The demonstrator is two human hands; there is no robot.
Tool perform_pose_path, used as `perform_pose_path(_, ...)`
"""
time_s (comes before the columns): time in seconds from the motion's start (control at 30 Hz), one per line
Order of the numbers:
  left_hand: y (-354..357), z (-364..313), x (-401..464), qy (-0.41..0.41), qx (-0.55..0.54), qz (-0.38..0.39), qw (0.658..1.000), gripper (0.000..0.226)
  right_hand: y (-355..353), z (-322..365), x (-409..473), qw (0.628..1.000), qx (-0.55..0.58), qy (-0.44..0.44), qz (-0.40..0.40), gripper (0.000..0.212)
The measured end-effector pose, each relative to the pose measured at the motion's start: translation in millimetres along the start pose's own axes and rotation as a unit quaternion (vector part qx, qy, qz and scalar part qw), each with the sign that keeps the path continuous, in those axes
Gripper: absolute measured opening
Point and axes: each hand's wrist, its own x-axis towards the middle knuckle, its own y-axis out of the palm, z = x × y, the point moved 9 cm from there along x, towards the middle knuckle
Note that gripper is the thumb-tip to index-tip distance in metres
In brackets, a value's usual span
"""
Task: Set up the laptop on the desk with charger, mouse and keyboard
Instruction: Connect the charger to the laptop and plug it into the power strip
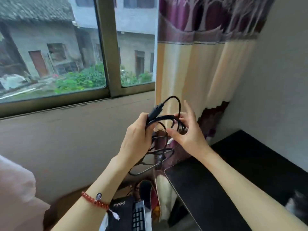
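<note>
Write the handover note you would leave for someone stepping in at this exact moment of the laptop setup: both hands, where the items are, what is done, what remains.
Left hand: grip closed round the bundled black charger cable, holding it up in front of the curtain.
Right hand: fingers spread, thumb and fingertips working a loop of the same cable.
Laptop: lid shut, lying on the dark desk.
Keyboard: down below, sticking out of a black bag, not yet on the desk.
Mouse: not visible.
Done: laptop placed.
Left: untangle and connect the charger, set out keyboard and mouse.
</note>
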Motion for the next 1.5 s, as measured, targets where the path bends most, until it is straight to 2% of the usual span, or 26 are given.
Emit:
perform_pose_path(0.1,48.4,-55.0,11.4,0.057,-0.04,0.036,0.997,0.004,-61.1,2.4,-31.7,0.992,-0.094,0.033,-0.081,0.096)
perform_pose_path(0.2,94.2,-112.9,13.0,0.124,-0.058,0.069,0.988,0.003,-135.0,4.2,-73.9,0.969,-0.141,0.068,-0.189,0.075)
perform_pose_path(0.27,120.2,-147.8,10.6,0.168,-0.047,0.084,0.981,0.011,-180.0,8.0,-104.2,0.957,-0.172,0.083,-0.218,0.059)
perform_pose_path(0.33,149.3,-184.2,4.0,0.2,-0.057,0.11,0.972,0.019,-225.0,13.2,-142.6,0.944,-0.202,0.097,-0.244,0.051)
perform_pose_path(0.43,192.5,-234.6,-13.2,0.226,-0.074,0.15,0.96,0.026,-277.7,20.5,-198.8,0.924,-0.25,0.131,-0.257,0.048)
perform_pose_path(0.57,246.5,-301.1,-55.4,0.27,-0.119,0.199,0.935,0.025,-334.8,20.3,-280.9,0.892,-0.302,0.19,-0.278,0.047)
perform_pose_path(0.7,300.6,-346.5,-108.6,0.264,-0.164,0.275,0.91,0.024,-375.9,10.3,-360.1,0.863,-0.345,0.249,-0.271,0.046)
perform_pose_path(0.87,358.0,-365.6,-173.9,0.24,-0.172,0.368,0.882,0.023,-394.2,-27.1,-441.9,0.837,-0.356,0.335,-0.245,0.051)
perform_pose_path(1.0,390.4,-366.7,-215.8,0.256,-0.143,0.418,0.86,0.027,-392.9,-65.1,-500.4,0.826,-0.31,0.411,-0.229,0.059)
perform_pose_path(1.1,408.6,-355.7,-233.7,0.276,-0.125,0.448,0.841,0.026,-386.1,-86.5,-531.7,0.818,-0.298,0.439,-0.222,0.049)
perform_pose_path(1.3,439.4,-316.1,-230.4,0.299,-0.088,0.467,0.828,0.023,-371.2,-119.4,-574.0,0.786,-0.323,0.489,-0.198,0.03)
perform_pose_path(1.43,463.5,-304.6,-221.2,0.31,-0.091,0.469,0.822,0.022,-377.8,-133.4,-587.7,0.761,-0.368,0.486,-0.22,0.027)
perform_pose_path(1.5,479.2,-305.9,-223.7,0.311,-0.091,0.471,0.82,0.023,-388.6,-139.2,-591.4,0.738,-0.397,0.495,-0.231,0.028)
